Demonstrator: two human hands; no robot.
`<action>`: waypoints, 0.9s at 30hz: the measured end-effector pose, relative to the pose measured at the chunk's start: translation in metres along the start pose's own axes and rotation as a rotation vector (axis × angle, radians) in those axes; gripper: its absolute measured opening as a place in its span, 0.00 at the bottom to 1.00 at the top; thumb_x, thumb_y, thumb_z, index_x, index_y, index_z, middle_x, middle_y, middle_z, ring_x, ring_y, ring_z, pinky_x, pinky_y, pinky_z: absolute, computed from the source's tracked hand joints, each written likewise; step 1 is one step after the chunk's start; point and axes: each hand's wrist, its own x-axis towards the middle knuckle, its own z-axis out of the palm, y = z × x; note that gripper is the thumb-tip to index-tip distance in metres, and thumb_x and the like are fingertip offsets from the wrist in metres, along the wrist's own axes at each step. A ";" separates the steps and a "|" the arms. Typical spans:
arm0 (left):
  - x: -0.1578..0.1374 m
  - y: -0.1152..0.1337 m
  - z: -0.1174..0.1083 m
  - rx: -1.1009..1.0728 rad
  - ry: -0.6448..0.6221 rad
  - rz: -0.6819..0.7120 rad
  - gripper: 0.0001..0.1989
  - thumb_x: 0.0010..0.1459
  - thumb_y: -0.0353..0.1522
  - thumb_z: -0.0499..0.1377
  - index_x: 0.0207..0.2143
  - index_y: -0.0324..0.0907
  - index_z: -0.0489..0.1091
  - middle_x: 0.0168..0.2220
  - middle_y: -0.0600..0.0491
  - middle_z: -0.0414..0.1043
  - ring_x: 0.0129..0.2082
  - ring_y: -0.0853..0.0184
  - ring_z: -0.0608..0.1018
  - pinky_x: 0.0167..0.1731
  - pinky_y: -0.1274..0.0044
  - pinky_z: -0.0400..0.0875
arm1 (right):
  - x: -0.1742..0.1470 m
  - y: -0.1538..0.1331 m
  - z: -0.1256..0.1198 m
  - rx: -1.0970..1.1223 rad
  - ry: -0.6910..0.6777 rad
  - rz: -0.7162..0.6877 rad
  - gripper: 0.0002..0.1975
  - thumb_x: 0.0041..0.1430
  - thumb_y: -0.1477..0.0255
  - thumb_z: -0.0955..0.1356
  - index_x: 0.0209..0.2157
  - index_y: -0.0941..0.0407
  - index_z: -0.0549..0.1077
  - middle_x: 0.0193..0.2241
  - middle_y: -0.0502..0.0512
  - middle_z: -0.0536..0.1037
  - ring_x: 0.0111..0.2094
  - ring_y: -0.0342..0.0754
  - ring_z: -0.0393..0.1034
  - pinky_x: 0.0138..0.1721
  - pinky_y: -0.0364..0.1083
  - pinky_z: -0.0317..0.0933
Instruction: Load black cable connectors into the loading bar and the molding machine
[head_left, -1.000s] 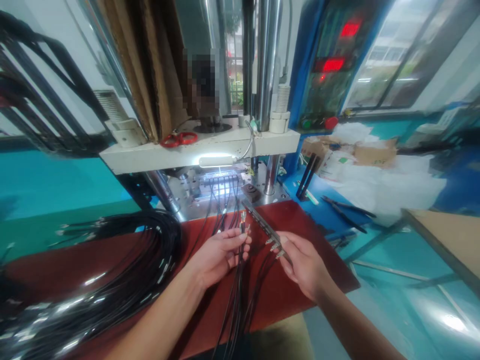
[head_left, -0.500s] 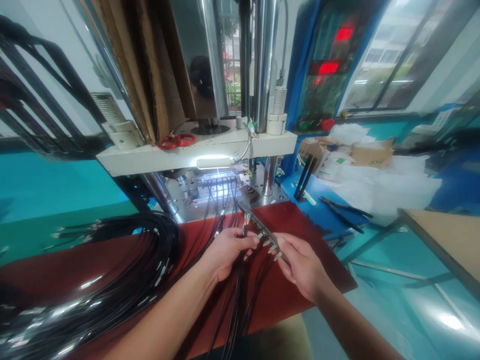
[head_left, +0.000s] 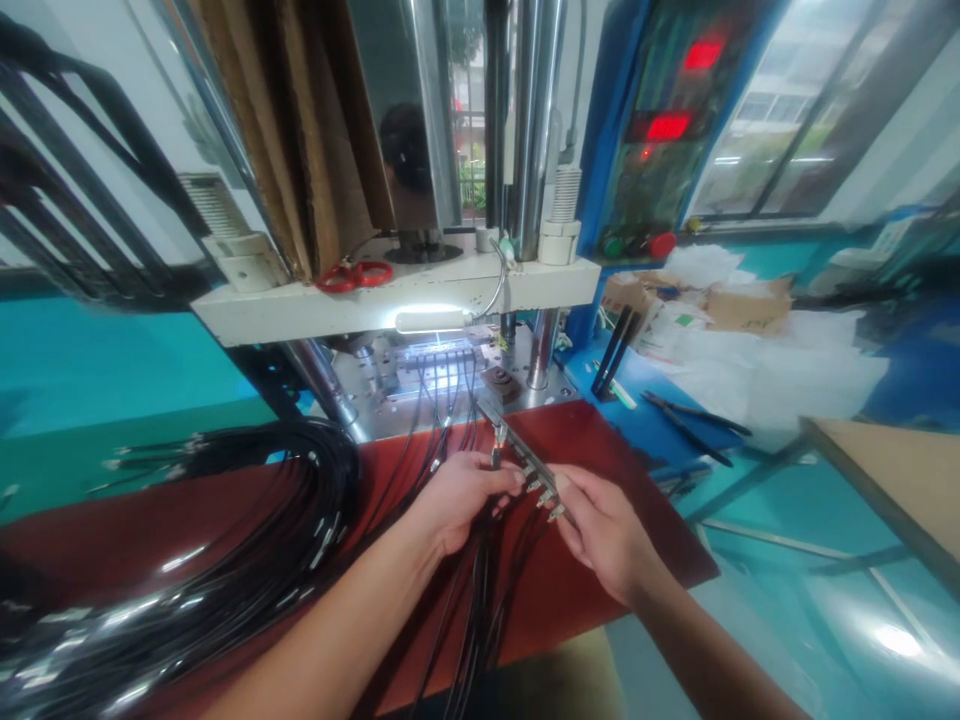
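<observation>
A narrow metal bar (head_left: 525,452) with several small metal connectors (head_left: 544,497) along its side slants over the red board (head_left: 645,540). My right hand (head_left: 609,530) is closed round its near end, thumb on top. Beside the bar's middle, my left hand (head_left: 459,500) pinches a black cable at its connector end; the fingertips partly hide the grip. One connector with an orange-looking part (head_left: 497,445) stands near the bar's far end. Loose black cables (head_left: 476,620) hang beneath my hands over the board's front edge.
Ahead stands a press with a white plate (head_left: 315,312), a lit lamp (head_left: 431,320) and cables running from its mould (head_left: 439,368). Red-handled scissors (head_left: 355,276) lie on the plate. A big cable coil (head_left: 300,520) is left; pliers (head_left: 694,420) and white bags (head_left: 780,380) are right.
My left hand has shifted slightly right and up along the bar. My right hand keeps its hold on the bar. The view has tilted slightly.
</observation>
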 end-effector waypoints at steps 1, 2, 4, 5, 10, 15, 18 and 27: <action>0.001 -0.001 0.000 -0.015 -0.003 0.007 0.16 0.36 0.32 0.70 0.26 0.30 0.72 0.25 0.46 0.68 0.22 0.70 0.67 0.20 0.83 0.61 | 0.000 0.002 0.000 -0.023 -0.002 -0.007 0.24 0.62 0.56 0.62 0.50 0.60 0.69 0.21 0.50 0.64 0.16 0.35 0.52 0.15 0.37 0.45; 0.002 -0.002 -0.001 -0.025 -0.004 0.011 0.16 0.35 0.31 0.70 0.26 0.30 0.72 0.26 0.46 0.68 0.22 0.70 0.67 0.20 0.83 0.61 | 0.001 0.004 -0.001 -0.043 -0.007 -0.011 0.24 0.62 0.56 0.62 0.51 0.59 0.69 0.23 0.51 0.65 0.17 0.35 0.53 0.16 0.37 0.46; 0.002 -0.003 -0.002 -0.034 -0.006 0.009 0.16 0.35 0.30 0.70 0.27 0.29 0.72 0.26 0.45 0.69 0.22 0.70 0.67 0.20 0.84 0.61 | 0.002 0.008 -0.002 -0.074 -0.025 -0.023 0.23 0.63 0.56 0.61 0.51 0.57 0.69 0.25 0.52 0.67 0.18 0.36 0.54 0.17 0.38 0.46; 0.002 -0.003 -0.003 -0.037 -0.002 0.009 0.16 0.35 0.30 0.70 0.27 0.29 0.72 0.26 0.44 0.69 0.22 0.70 0.67 0.20 0.84 0.61 | 0.002 0.010 -0.002 -0.086 -0.032 -0.031 0.23 0.63 0.56 0.61 0.51 0.56 0.69 0.25 0.52 0.67 0.19 0.36 0.54 0.18 0.38 0.47; -0.003 -0.001 -0.003 -0.073 -0.017 0.012 0.18 0.39 0.30 0.72 0.30 0.28 0.72 0.28 0.43 0.69 0.23 0.68 0.69 0.22 0.82 0.65 | 0.001 0.008 0.000 -0.001 -0.015 -0.008 0.24 0.62 0.56 0.62 0.50 0.59 0.69 0.25 0.52 0.66 0.17 0.35 0.52 0.16 0.37 0.46; -0.009 0.002 -0.006 -0.161 0.072 -0.002 0.06 0.57 0.24 0.64 0.34 0.29 0.69 0.30 0.44 0.69 0.25 0.68 0.71 0.24 0.82 0.69 | 0.000 0.003 0.001 0.069 0.029 0.016 0.25 0.60 0.56 0.63 0.49 0.61 0.69 0.26 0.54 0.67 0.16 0.34 0.51 0.14 0.36 0.41; -0.009 0.011 -0.014 -0.215 0.148 0.009 0.04 0.65 0.23 0.57 0.36 0.27 0.69 0.31 0.44 0.68 0.25 0.70 0.71 0.25 0.82 0.70 | 0.000 0.002 0.001 0.093 0.043 0.042 0.25 0.60 0.56 0.64 0.49 0.61 0.69 0.28 0.55 0.68 0.16 0.33 0.50 0.14 0.36 0.41; -0.007 0.020 -0.021 -0.066 0.076 -0.038 0.03 0.62 0.23 0.59 0.37 0.32 0.66 0.25 0.50 0.65 0.15 0.76 0.59 0.10 0.87 0.49 | 0.001 0.001 0.002 0.136 0.050 0.075 0.24 0.59 0.56 0.65 0.48 0.61 0.70 0.26 0.53 0.66 0.17 0.33 0.49 0.14 0.35 0.39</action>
